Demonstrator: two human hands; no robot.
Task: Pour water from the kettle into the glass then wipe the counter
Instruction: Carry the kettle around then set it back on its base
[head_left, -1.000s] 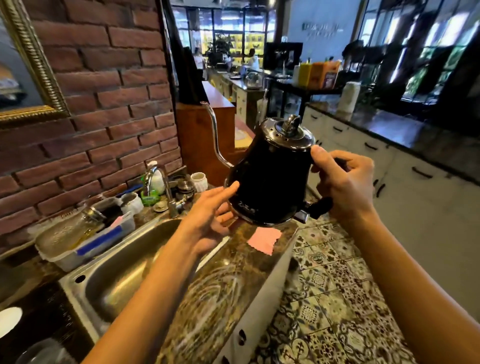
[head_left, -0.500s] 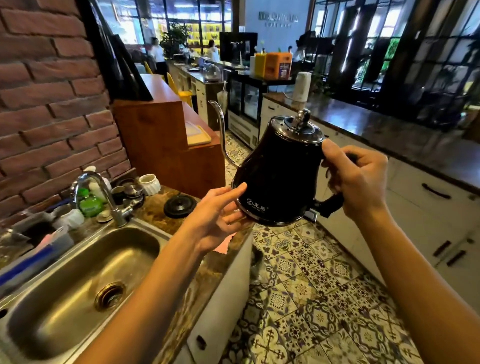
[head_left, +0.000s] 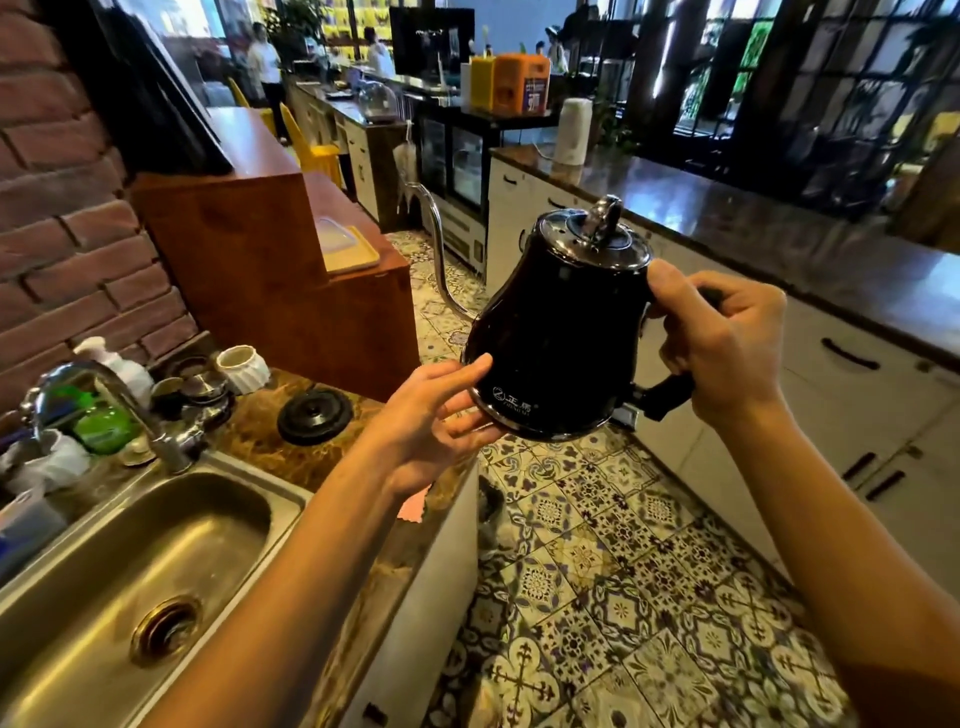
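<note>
A black gooseneck kettle (head_left: 556, 332) with a chrome lid hangs in the air over the tiled floor, just past the counter's end, its thin spout pointing left and up. My right hand (head_left: 722, 338) is closed around its black handle. My left hand (head_left: 436, 421) supports the kettle's lower left side with fingers spread under the base rim. The kettle's round black base (head_left: 314, 415) sits on the brown marbled counter (head_left: 270, 457). A corner of a pink cloth (head_left: 413, 506) shows below my left wrist. No glass is visible.
A steel sink (head_left: 145, 561) with a chrome tap (head_left: 104, 395) lies at the left, with soap bottles, a white ribbed cup (head_left: 241, 369) and small dishes behind it. A wooden cabinet (head_left: 270, 270) stands beyond. A dark-topped counter with white cabinets (head_left: 779, 249) runs along the right.
The view has swung right, away from the brick wall and sink tub. The kettle stays in both hands and has tilted slightly more upright; the black base came into view.
</note>
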